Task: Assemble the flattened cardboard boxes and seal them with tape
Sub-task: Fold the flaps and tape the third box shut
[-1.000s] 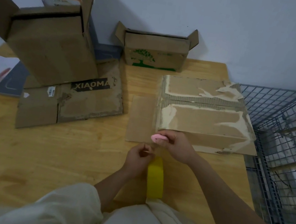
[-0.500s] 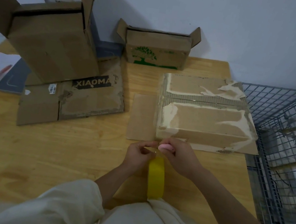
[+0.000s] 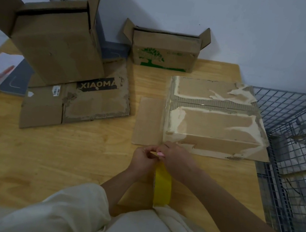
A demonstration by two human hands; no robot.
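At 6 o'clock, closest to the person, a yellow tape roll is standing on edge against the body. Both hands are working at its top: the left hand and the right hand are curling their fingers together, pinching what looks like the loose tape end; the end itself is too small to make out. The tape is probably light and sticky, so it is best taken by its free edge while the roll is steadied.

Just beyond, at 12 o'clock, a partly assembled box is lying on the wooden counter, with 1 flap flat to its left. Its torn, peeling surface looks weak; the cardboard should be light and stiff, best held at the folded edges.

At 10 o'clock a flattened box is waiting under a tall box. At 12 o'clock, by the wall, a small open box is sitting. A wire basket is standing at 2 o'clock.
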